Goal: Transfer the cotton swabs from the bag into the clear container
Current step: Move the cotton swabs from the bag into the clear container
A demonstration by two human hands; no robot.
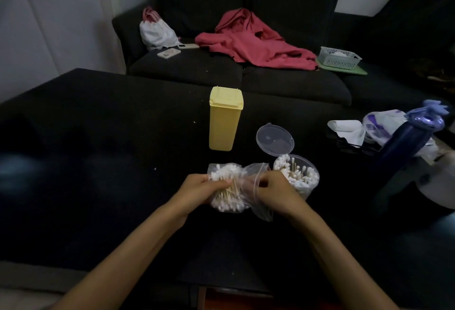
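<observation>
Clear bag (248, 186) of swabs (225, 186) gripped by left hand (197, 192); right hand (275, 194) pinches bag mouth. Container (301, 176) just right, lid (275, 139) open.

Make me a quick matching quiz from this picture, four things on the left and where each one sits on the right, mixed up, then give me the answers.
Things:
1. yellow container
2. clear container
3. pink garment
4. plastic bag

Places:
A. draped over the sofa seat
B. held between both hands
C. standing upright on the dark table, lid closed
D. just beyond the right hand, lid flipped open

Pairs: 1-C, 2-D, 3-A, 4-B. The left hand grips the bag's swab-filled end.
</observation>
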